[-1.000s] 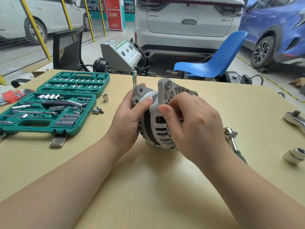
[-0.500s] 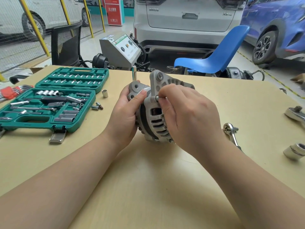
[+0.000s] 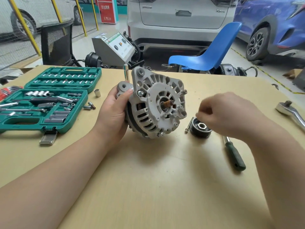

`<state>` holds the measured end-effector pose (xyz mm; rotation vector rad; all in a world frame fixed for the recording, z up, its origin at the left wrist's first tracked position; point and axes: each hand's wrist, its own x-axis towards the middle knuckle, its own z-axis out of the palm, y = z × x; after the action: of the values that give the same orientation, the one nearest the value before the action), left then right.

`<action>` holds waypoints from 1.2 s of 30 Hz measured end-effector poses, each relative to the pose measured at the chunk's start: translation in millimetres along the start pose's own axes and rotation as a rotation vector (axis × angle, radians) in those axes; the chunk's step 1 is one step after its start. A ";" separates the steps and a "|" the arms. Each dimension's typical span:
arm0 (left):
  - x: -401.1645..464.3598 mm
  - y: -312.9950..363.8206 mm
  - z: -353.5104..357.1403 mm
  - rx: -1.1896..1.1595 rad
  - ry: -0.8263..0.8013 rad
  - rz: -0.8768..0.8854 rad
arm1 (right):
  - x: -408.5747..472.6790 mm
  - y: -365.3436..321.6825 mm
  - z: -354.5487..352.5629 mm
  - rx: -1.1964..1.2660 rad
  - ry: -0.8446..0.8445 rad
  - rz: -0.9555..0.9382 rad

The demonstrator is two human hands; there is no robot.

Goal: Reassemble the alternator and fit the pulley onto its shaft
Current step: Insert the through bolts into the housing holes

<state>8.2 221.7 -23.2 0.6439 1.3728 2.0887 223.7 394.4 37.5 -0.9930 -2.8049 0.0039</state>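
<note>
Left hand [image 3: 113,111] grips alternator [image 3: 156,104] upright on bench [image 3: 148,179] — right hand [image 3: 226,113], blurred, fingers curled over pulley [image 3: 200,128]; hold unclear. Casing writing illegible.

Bright, even daylight — soft shadows, right hand [image 3: 231,113] perhaps motion-blurred.

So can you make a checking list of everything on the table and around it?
Surface: tan table, bare in front.
Job's things: alternator propped up, its shaft bare; pulley lying flat beside it.
Clutter: green socket case open; loose sockets; long bolt; green-handled ratchet; chrome ratchet.
Grippers: left hand grips the alternator; right hand blurred over the pulley, grip unclear.
Cables: dark leads behind the table.
Surroundings: blue chair, grey machine, parked cars.
</note>
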 end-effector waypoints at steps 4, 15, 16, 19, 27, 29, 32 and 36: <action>4.8 -1.8 -4.3 -0.004 0.018 -0.026 | -0.6 1.0 5.5 -0.111 -0.172 -0.034; 11.7 -3.6 -9.0 -0.018 0.076 -0.140 | 12.7 -7.7 41.6 -0.109 -0.077 -0.249; 11.7 -3.8 -8.7 -0.029 0.078 -0.147 | 13.8 -7.6 43.6 -0.109 -0.068 -0.262; 9.7 -2.5 -6.0 -0.105 0.035 -0.194 | 16.2 -8.6 51.8 -0.130 0.006 -0.292; 7.8 -1.9 -6.1 -0.166 -0.093 -0.125 | 15.6 -11.3 48.3 1.028 0.458 -0.032; 8.9 -3.0 -7.7 -0.151 -0.106 -0.117 | 11.7 -14.2 43.4 1.217 0.495 -0.017; 10.6 -3.4 -9.2 -0.141 -0.118 -0.107 | 7.8 -16.6 37.3 1.380 0.541 -0.035; 12.4 -5.0 -9.6 -0.134 -0.121 -0.099 | 5.9 -20.0 37.3 1.432 0.506 -0.042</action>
<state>-6.2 225.3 -30.2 0.6225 1.1636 2.0090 200.9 384.5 2.8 -0.4121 -1.6208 1.2937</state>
